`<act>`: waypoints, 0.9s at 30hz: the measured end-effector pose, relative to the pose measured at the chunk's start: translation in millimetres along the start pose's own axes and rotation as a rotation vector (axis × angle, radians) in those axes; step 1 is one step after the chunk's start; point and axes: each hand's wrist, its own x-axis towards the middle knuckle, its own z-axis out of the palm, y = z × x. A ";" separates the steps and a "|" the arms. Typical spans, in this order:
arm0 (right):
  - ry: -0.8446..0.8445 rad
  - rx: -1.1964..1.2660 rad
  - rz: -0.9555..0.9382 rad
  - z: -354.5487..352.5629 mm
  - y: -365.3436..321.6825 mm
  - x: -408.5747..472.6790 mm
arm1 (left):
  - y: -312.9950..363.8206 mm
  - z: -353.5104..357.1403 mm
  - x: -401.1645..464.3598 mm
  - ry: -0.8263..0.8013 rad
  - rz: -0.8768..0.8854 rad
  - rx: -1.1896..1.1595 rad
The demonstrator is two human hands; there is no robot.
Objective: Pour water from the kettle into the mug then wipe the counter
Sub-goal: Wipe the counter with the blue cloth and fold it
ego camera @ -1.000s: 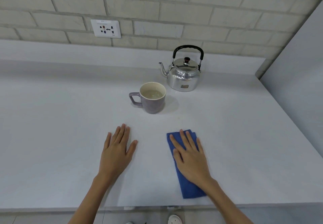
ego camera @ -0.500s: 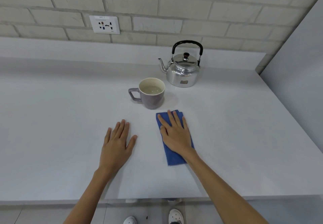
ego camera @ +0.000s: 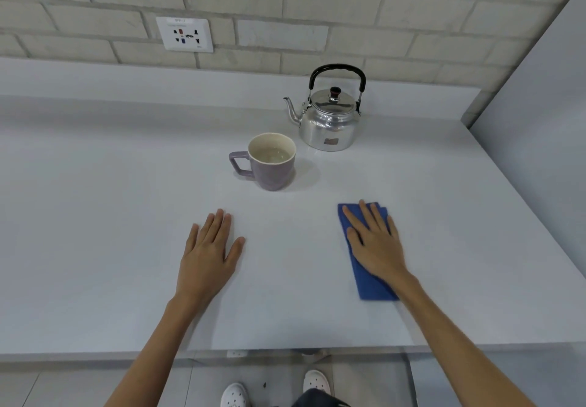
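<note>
A shiny metal kettle point(ego camera: 328, 124) with a black handle stands upright at the back of the white counter point(ego camera: 95, 232), spout pointing left. In front of it, slightly left, sits a purple mug point(ego camera: 272, 173) with water inside, handle to the left. My right hand point(ego camera: 375, 243) lies flat, fingers spread, pressing on a folded blue cloth point(ego camera: 369, 283) to the right of the mug. My left hand point(ego camera: 211, 254) rests flat on the bare counter below the mug, holding nothing.
A wall socket point(ego camera: 184, 34) is set in the brick wall behind. A grey panel point(ego camera: 539, 114) bounds the counter on the right. The counter's front edge point(ego camera: 285, 349) runs just below my forearms, with my white shoes on the floor beneath.
My right hand has slid the blue cloth from in front of the mug over to the right. The left hand, the mug and the kettle have stayed put.
</note>
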 end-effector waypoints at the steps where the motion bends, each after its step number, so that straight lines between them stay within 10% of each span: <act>1: -0.001 0.004 0.017 -1.3 -0.7 13.9 | 0.1 -0.2 -0.1 0.000 -0.001 -0.003; 17: -0.052 0.056 -0.303 31.0 -124.9 0.2 | -1.5 1.1 0.9 -0.025 0.000 -0.005; 27: -0.030 -0.012 -0.248 6.4 -33.4 -71.4 | -2.9 0.9 0.2 0.002 0.000 -0.013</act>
